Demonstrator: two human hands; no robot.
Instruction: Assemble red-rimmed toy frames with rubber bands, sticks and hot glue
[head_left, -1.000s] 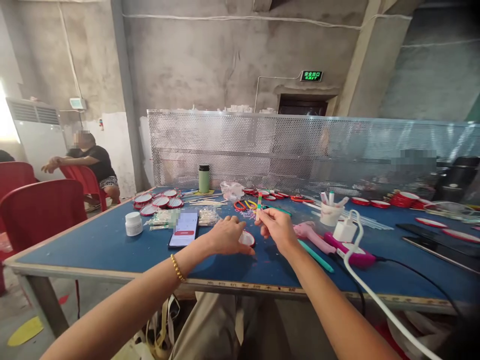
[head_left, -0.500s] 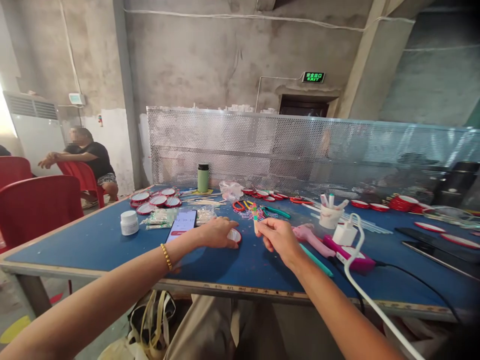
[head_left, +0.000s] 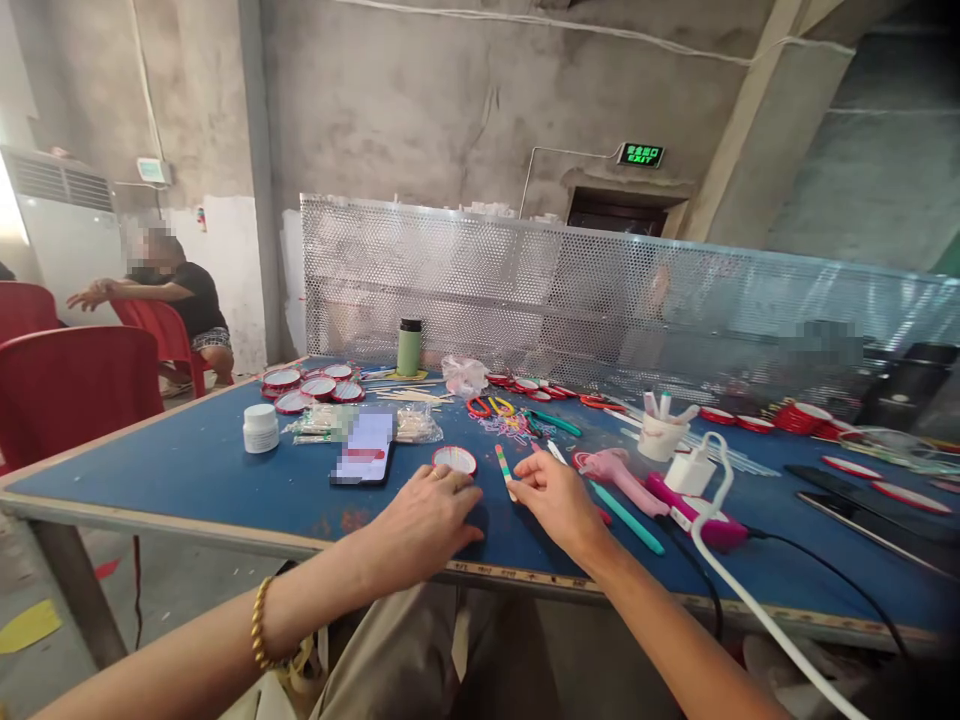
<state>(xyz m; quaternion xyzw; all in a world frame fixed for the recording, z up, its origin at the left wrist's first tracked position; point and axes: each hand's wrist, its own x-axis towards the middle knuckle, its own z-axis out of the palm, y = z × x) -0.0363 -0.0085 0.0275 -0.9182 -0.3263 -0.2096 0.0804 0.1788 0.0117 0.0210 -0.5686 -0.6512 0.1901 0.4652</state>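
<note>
My right hand (head_left: pixel 559 500) pinches the lower end of a small flat wooden stick (head_left: pixel 503 464) with red, green and orange bands, tilted just above the blue table (head_left: pixel 300 510). My left hand (head_left: pixel 439 515) is palm down near the front edge, thumb apart from the fingers, with nothing seen in it. Just beyond its fingers lies a round white disc with a red rim (head_left: pixel 455 460). A white-tipped pen (head_left: pixel 556 452) is partly hidden behind my right hand. Left of the disc is a phone (head_left: pixel 365 450) with its screen lit.
Red-rimmed discs (head_left: pixel 318 387) are stacked at the back left near a green bottle (head_left: pixel 409 350). A white jar (head_left: pixel 261 429) stands at left. Pliers (head_left: pixel 555 422), a pink gun-shaped tool (head_left: pixel 626 480), a cup of pens (head_left: pixel 661 436) and a white cable (head_left: pixel 720 550) occupy the right.
My left hand has drawn back toward the front edge, off the red-rimmed disc, which now shows fully. My right hand has lowered the stick slightly and tilted its top leftward.
</note>
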